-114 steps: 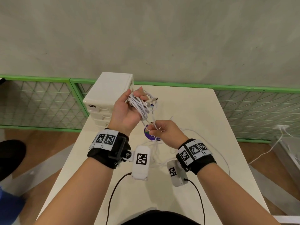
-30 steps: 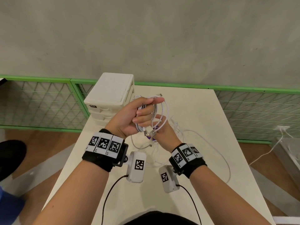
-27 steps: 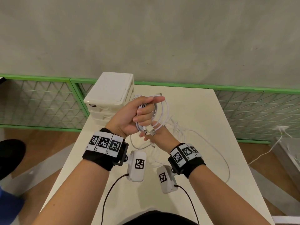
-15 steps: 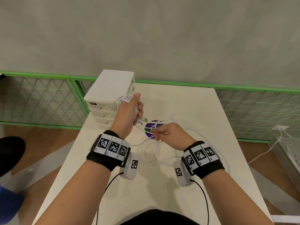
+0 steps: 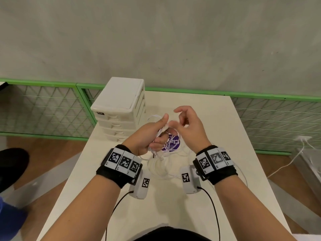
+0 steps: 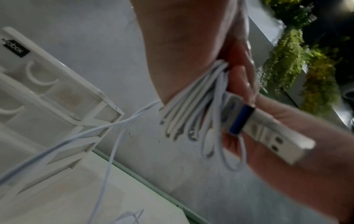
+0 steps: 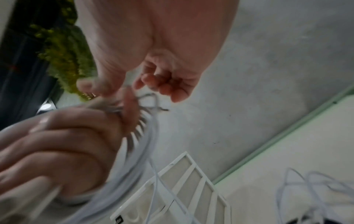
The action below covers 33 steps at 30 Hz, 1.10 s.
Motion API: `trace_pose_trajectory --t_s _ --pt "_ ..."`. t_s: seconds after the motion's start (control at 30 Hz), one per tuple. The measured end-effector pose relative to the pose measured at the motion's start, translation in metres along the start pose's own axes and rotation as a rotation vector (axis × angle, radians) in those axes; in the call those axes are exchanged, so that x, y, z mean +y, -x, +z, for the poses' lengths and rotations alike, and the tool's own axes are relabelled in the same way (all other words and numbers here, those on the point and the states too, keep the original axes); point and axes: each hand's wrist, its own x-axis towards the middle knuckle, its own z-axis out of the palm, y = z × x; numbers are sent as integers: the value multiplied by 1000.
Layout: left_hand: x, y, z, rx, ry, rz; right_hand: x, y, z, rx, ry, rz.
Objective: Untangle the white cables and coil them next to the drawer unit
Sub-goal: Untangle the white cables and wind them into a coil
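Observation:
My left hand [image 5: 157,136] grips a bundle of white cable loops [image 6: 191,109] above the table, just right of the white drawer unit [image 5: 119,108]. Two USB plugs [image 5: 157,156] hang below that fist, and one plug [image 6: 268,131] lies against the fingers in the left wrist view. My right hand [image 5: 175,123] is level with the top of the bundle, its fingers [image 7: 162,84] curled, pinching a thin cable strand [image 7: 153,100] beside the left thumb. More white cable [image 5: 161,169] lies loose on the table under both hands.
A round purple sticker [image 5: 171,142] is on the cream table [image 5: 217,136] beneath the hands. Green mesh fencing [image 5: 43,108] runs behind the table. Another white cable [image 5: 286,164] trails on the floor at the right. A dark shoe [image 5: 12,167] is at the left.
My right hand has risen from near the purple sticker to the top of the bundle, bringing a strand with it. The left hand keeps its grip and has shifted slightly right, away from the drawer unit.

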Motion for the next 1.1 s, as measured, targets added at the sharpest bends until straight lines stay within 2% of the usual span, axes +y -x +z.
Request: trace_pose_trajectory --t_s 0.07,0.1,0.2,0.3,0.37,0.53,0.63,0.7,0.77,0.83,0.9,1.0,1.1 --pt "5 4 -1 -82 49 -24 7 -1 -6 40 -78 51" --pt "7 4 0 -129 75 -40 12 -1 -8 9 -102 83" --pt "9 3 6 -298 119 -57 16 -1 -5 -179 -206 162" --pt "11 5 13 -451 204 6 6 -4 2 -294 -501 369" --pt "15 8 15 -462 179 39 5 -6 7 -326 -642 430" --pt "24 13 14 -509 199 -17 3 -12 11 -323 -816 410" --pt "27 15 15 -528 183 -8 -4 -9 8 -384 -872 518" --pt "32 16 14 -504 134 -12 8 -4 10 -331 -587 570" --pt "38 16 10 -423 96 -64 22 3 13 -283 -304 552" --pt "43 15 4 -265 80 -125 34 12 11 -281 -227 469" --pt "42 15 -1 -115 131 -123 39 21 4 -237 -206 394" --pt "36 12 1 12 370 -11 47 28 5 -246 -127 341" --pt "30 -1 9 221 600 220 51 34 15 -382 7 352"
